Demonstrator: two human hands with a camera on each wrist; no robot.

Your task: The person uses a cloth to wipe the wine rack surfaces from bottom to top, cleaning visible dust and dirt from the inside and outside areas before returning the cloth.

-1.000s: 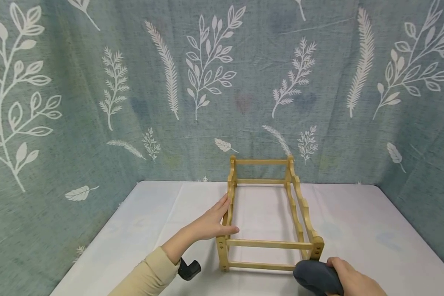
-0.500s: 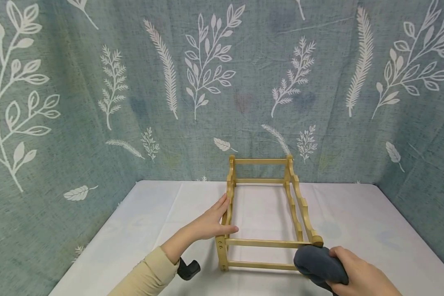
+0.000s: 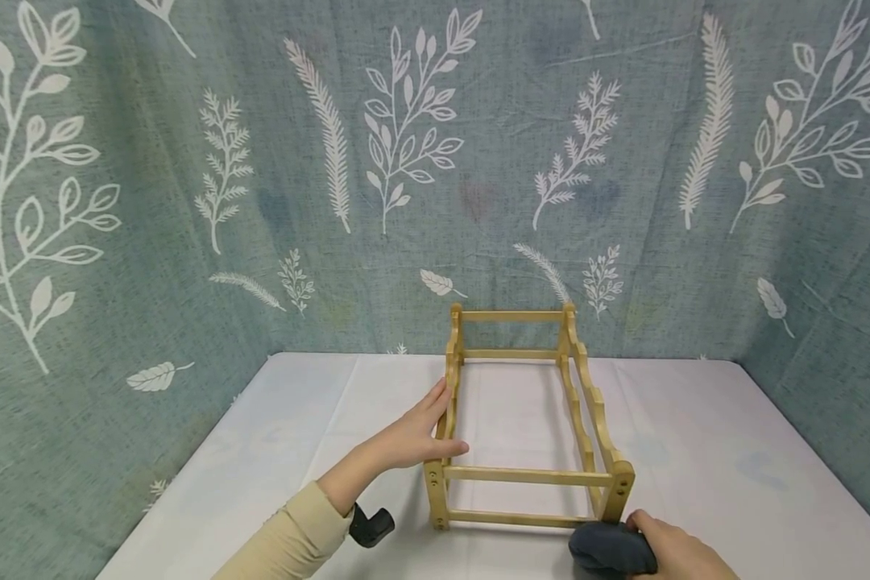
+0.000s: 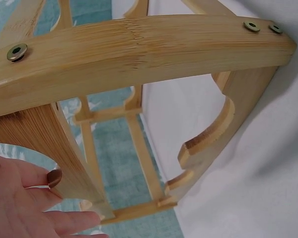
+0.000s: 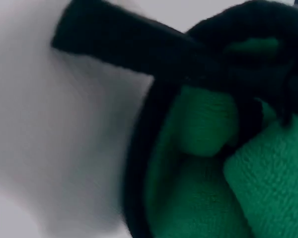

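A light bamboo rack [image 3: 525, 478] with scalloped side rails stands lengthwise on the white table. My left hand [image 3: 408, 439] lies against its left side, fingers straight along the rail and thumb reaching over it. The left wrist view shows those fingers [image 4: 72, 221] beside the wooden side piece, below a bolted bar [image 4: 139, 49]. At the rack's near right foot, my right hand [image 3: 685, 552] grips a dark grey-blue cloth mitt [image 3: 609, 548]. Close up, green fleece lining [image 5: 198, 203] and a dark strap [image 5: 119, 39] show on it. My right fingers are mostly hidden.
White cloth covers the table [image 3: 732, 483]. A teal curtain [image 3: 478, 161] with white leaf prints encloses the back and sides. A black device [image 3: 371, 528] is strapped at my left wrist.
My right hand has moved the mitt up over the rack's near right corner, then down to its foot. My left hand and the rack have stayed in place.
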